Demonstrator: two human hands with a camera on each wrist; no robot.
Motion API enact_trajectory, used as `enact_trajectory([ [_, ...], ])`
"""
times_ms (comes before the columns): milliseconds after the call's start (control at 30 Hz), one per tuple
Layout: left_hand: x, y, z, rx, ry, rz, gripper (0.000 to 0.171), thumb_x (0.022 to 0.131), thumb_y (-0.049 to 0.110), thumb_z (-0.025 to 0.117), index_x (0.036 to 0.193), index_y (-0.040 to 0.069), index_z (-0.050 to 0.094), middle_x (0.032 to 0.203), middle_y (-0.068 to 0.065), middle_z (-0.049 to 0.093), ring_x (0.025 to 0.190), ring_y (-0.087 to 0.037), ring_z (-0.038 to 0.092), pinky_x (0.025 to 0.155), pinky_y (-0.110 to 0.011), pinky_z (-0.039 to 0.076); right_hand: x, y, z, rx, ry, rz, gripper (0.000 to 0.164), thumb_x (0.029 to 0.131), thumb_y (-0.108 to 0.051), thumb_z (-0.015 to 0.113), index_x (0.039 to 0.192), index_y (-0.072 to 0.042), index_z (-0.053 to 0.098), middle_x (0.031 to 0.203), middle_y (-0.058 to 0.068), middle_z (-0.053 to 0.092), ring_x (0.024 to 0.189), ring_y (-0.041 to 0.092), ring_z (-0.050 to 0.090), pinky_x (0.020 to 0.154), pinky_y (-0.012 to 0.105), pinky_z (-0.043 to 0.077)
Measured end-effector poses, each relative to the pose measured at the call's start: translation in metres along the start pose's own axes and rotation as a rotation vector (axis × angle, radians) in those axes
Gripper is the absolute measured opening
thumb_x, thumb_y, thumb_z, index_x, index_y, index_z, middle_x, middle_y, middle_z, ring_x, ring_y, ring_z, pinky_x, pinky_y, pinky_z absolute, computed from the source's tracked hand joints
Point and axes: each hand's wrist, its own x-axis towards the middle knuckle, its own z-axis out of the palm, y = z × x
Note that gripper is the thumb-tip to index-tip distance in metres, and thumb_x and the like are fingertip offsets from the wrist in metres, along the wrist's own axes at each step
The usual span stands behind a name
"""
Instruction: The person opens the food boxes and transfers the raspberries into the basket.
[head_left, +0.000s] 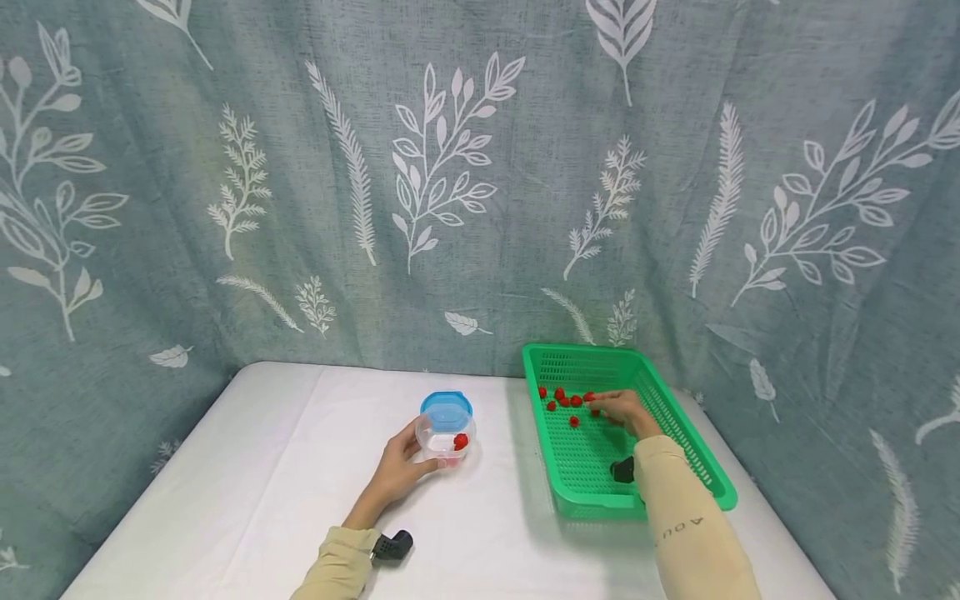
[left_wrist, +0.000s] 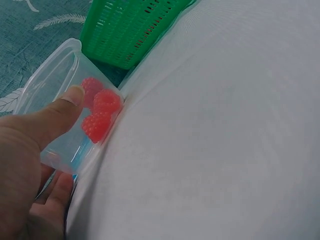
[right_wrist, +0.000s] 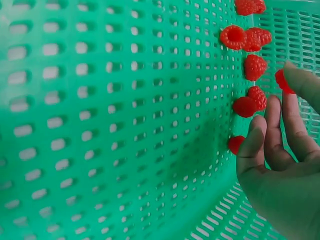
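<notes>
My left hand [head_left: 401, 468] grips a clear plastic cup [left_wrist: 47, 82] that stands on the table, thumb on the near side and fingers behind. Several raspberries [left_wrist: 106, 102] lie at the bottom of the cup. Over at the right, my right hand [head_left: 624, 408] reaches inside a green plastic basket [head_left: 592, 498]. Between its thumb and fingertips it pinches a raspberry [right_wrist: 283, 82], raised off the basket floor. More loose raspberries [right_wrist: 255, 67] lie on the floor close by the fingers, towards the basket's far end.
Just behind the cup lies a blue lid [head_left: 444, 399] on the white-covered table [head_left: 262, 467]. A leaf-patterned curtain [head_left: 300, 208] hangs along the back and sides. The basket's slotted walls rise around the right hand.
</notes>
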Motion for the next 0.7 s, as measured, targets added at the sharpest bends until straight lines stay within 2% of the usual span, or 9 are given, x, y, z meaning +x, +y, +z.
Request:
enact_trajectory([
  [100,0.0,-0.001,0.0,0.001,-0.002,-0.003,0.088,0.081,0.004,0.084,0.153,-0.007,0.036,0.156,-0.026,0.041,0.141,-0.042,0.045,0.117,-0.049,0.038,0.001,-0.002,0.0,0.007,0.003,-0.012,0.042,0.098,-0.019,0.068,0.132,0.004,0.063,0.116,0.011,0.069,0.059,0.008,0.044,0.069,0.035,0.05],
  [200,0.001,-0.002,0.0,0.004,-0.004,0.006,0.087,0.081,0.004,0.084,0.153,-0.006,0.036,0.156,-0.026,0.041,0.141,-0.042,0.045,0.116,-0.049,0.039,0.001,-0.007,0.002,-0.01,-0.007,-0.044,0.042,0.1,-0.022,0.065,0.134,0.003,0.062,0.129,0.02,0.065,0.073,0.015,0.057,0.082,0.043,0.054],
  [267,0.001,-0.001,-0.001,0.005,-0.004,0.008,0.087,0.082,0.004,0.084,0.153,-0.006,0.036,0.156,-0.026,0.041,0.141,-0.042,0.045,0.116,-0.05,0.039,-0.001,-0.014,0.003,-0.035,-0.043,-0.088,0.045,0.102,-0.023,0.062,0.138,0.004,0.058,0.14,0.026,0.057,0.095,0.028,0.064,0.096,0.05,0.053],
  [333,0.001,0.0,0.0,0.0,-0.002,0.013,0.087,0.082,0.004,0.084,0.153,-0.006,0.036,0.156,-0.026,0.041,0.142,-0.042,0.045,0.116,-0.05,0.039,-0.005,-0.023,0.004,-0.047,-0.079,-0.121,0.046,0.104,-0.025,0.059,0.14,0.004,0.056,0.144,0.028,0.052,0.12,0.041,0.057,0.107,0.056,0.048],
  [400,0.001,0.001,0.0,-0.002,0.001,0.018,0.086,0.082,0.003,0.083,0.153,-0.006,0.036,0.156,-0.026,0.041,0.141,-0.042,0.045,0.116,-0.051,0.039,-0.009,-0.035,0.006,-0.048,-0.125,-0.149,0.048,0.105,-0.027,0.057,0.142,0.004,0.054,0.148,0.029,0.047,0.131,0.047,0.048,0.111,0.059,0.044],
  [567,-0.002,0.007,0.004,-0.003,0.027,0.013,0.085,0.08,-0.004,0.082,0.152,-0.008,0.037,0.155,-0.029,0.041,0.141,-0.044,0.045,0.116,-0.054,0.039,-0.023,-0.066,0.015,-0.089,-0.238,-0.215,0.053,0.107,-0.032,0.052,0.147,0.002,0.05,0.154,0.027,0.042,0.14,0.047,0.042,0.116,0.057,0.041],
  [700,-0.004,0.012,0.006,-0.004,0.04,0.005,0.085,0.079,-0.008,0.081,0.151,-0.011,0.036,0.155,-0.031,0.039,0.141,-0.047,0.043,0.116,-0.056,0.037,-0.043,-0.088,0.027,-0.135,-0.295,-0.3,0.052,0.107,-0.033,0.052,0.147,0.0,0.051,0.154,0.025,0.045,0.141,0.044,0.043,0.115,0.056,0.042],
])
